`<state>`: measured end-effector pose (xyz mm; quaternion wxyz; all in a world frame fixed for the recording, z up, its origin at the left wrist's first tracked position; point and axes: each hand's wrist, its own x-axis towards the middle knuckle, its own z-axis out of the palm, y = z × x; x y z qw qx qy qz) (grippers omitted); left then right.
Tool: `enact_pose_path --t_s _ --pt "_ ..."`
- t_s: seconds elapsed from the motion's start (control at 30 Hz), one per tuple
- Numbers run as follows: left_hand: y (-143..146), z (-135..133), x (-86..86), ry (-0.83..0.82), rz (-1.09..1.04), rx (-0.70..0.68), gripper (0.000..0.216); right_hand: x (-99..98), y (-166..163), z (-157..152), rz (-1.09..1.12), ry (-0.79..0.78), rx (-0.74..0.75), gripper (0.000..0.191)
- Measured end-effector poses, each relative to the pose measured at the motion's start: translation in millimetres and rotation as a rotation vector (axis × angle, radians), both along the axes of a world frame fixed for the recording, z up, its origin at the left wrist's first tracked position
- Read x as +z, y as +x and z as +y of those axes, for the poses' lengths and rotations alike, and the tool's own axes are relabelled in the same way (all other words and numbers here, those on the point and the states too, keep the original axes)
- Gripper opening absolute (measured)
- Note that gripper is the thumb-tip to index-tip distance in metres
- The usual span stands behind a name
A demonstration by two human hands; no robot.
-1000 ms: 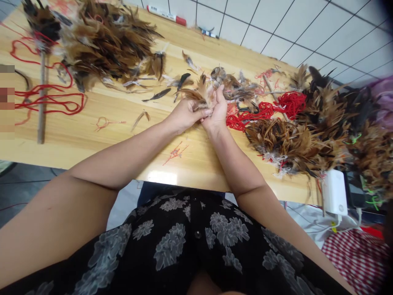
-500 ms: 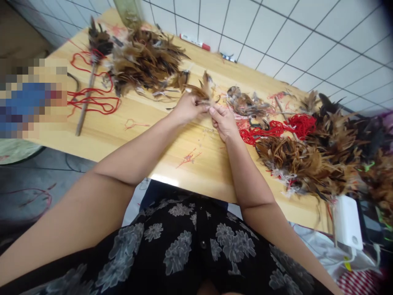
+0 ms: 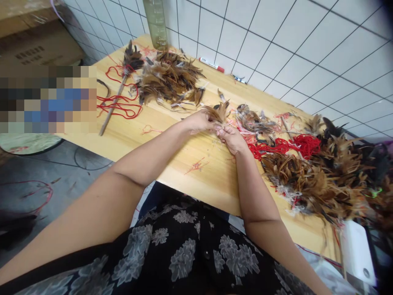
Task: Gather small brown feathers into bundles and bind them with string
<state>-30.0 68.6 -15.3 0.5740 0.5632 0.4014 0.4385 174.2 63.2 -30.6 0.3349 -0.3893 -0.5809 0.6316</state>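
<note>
My left hand (image 3: 201, 123) is closed round a small bunch of brown feathers (image 3: 221, 111), whose tips fan out beyond the fingers. My right hand (image 3: 233, 139) meets it at the quill end, thumb and fingers pinched together on the base of the same bunch. The fingertips of both hands touch, so the exact grip there is partly hidden. Loose feathers with pale down (image 3: 253, 119) lie just past my right hand, beside a bundle of red cord (image 3: 302, 146). Fine red thread scraps (image 3: 198, 165) lie on the wooden table (image 3: 175, 172) below my hands.
A large feather heap (image 3: 172, 78) lies back left, another (image 3: 319, 180) at right. A stick with feathers and red cord (image 3: 113, 106) rests at left. Markers (image 3: 211, 64) lie along the tiled wall, near a green bottle (image 3: 157, 24). A white device (image 3: 357, 252) sits at the near right corner.
The view has shifted, so the table and things on it appear lower and further right. Both hands stay together on the feather bunch, with only slight finger movement.
</note>
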Motion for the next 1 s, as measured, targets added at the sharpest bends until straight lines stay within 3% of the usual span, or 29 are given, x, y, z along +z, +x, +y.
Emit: enact_pose_path --t_s 0.23,0.3,0.47,0.57,0.77,0.93,1.0 --pt "-0.2 -0.8 -1.5 -0.008 -0.081 0.028 0.057 4.8 -11.1 -5.5 0.058 -0.065 -0.071 0.028" --pt "-0.3 -0.9 -1.1 -0.005 -0.058 0.055 0.056 5.5 -14.0 -6.7 0.066 -0.035 -0.057 0.028" --pt "-2.6 -0.1 -0.3 0.026 -0.048 0.133 0.056 6.3 -19.5 -7.7 0.050 0.026 -0.110 0.055" --pt "-7.9 1.3 -0.6 0.035 -0.044 0.120 0.058 7.8 -21.4 -7.9 0.056 0.068 -0.136 0.061" --pt "-14.6 -2.5 4.4 0.026 -0.031 0.097 0.062 0.2 -24.3 -3.1 0.061 0.096 -0.118 0.056" --pt "-18.5 -3.5 5.5 -0.014 0.006 0.040 0.056 -19.4 -26.1 4.8 0.067 0.157 -0.048 0.028" --pt "-19.1 -2.3 3.6 -0.029 0.010 0.033 0.051 -23.5 -27.2 5.9 0.030 0.190 -0.062 0.029"
